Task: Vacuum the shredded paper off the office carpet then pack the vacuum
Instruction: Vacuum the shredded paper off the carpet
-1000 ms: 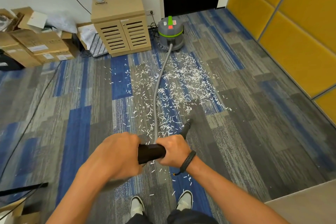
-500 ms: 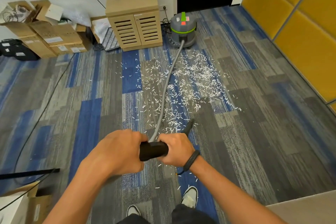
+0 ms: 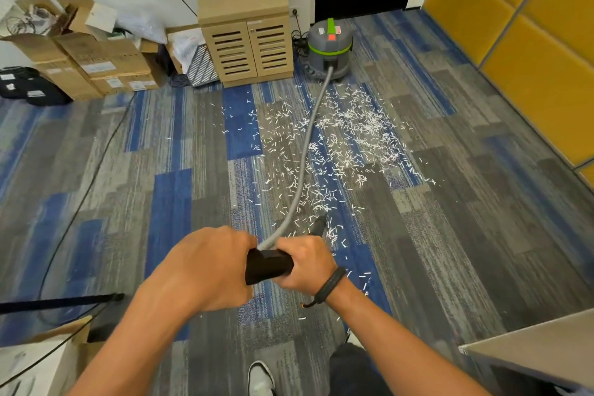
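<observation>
1. The shredded paper (image 3: 340, 151) lies scattered on the carpet (image 3: 450, 202) just in front of the vacuum (image 3: 329, 50).
2. The grey hose (image 3: 305, 154) runs from the vacuum across the paper to a black handle (image 3: 268, 265).
3. The left hand (image 3: 209, 270) and right hand (image 3: 305, 262) each curl round that handle.
4. A wooden cabinet (image 3: 246, 32) stands just left of the vacuum.

The carpet (image 3: 135, 190) is a rough, matt pile in blue and grey tiles, strewn at the centre with thin white shredded paper (image 3: 350, 141). The vacuum (image 3: 329, 51) at upper centre looks like smooth grey plastic with a glossy green band; its hose (image 3: 303, 167) is ribbed grey plastic. The cabinet (image 3: 246, 29) is pale matt wood, the boxes (image 3: 93, 64) at upper left brown cardboard, and the wall panels (image 3: 530, 42) at upper right padded yellow fabric.
</observation>
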Action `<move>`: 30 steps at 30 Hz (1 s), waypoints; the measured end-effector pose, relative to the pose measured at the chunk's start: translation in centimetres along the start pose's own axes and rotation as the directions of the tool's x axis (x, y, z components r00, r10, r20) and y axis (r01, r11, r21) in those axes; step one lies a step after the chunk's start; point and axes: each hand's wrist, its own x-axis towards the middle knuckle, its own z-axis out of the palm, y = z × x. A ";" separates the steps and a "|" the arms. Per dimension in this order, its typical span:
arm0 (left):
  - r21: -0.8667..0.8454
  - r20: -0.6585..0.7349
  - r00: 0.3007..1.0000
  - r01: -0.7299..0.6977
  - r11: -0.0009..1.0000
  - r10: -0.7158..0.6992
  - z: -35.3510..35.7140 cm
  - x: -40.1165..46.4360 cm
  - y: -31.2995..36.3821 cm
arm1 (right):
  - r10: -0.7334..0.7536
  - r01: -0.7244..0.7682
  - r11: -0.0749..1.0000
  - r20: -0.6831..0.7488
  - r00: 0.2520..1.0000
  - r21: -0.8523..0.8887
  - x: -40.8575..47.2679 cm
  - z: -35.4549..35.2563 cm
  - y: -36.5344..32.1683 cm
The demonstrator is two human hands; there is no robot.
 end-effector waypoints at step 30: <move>-0.046 0.034 0.999 -0.023 0.999 0.025 2.2 -3.1 -4.2 | -0.008 0.008 1.000 0.021 1.000 -0.010 0.5 3.2 -4.2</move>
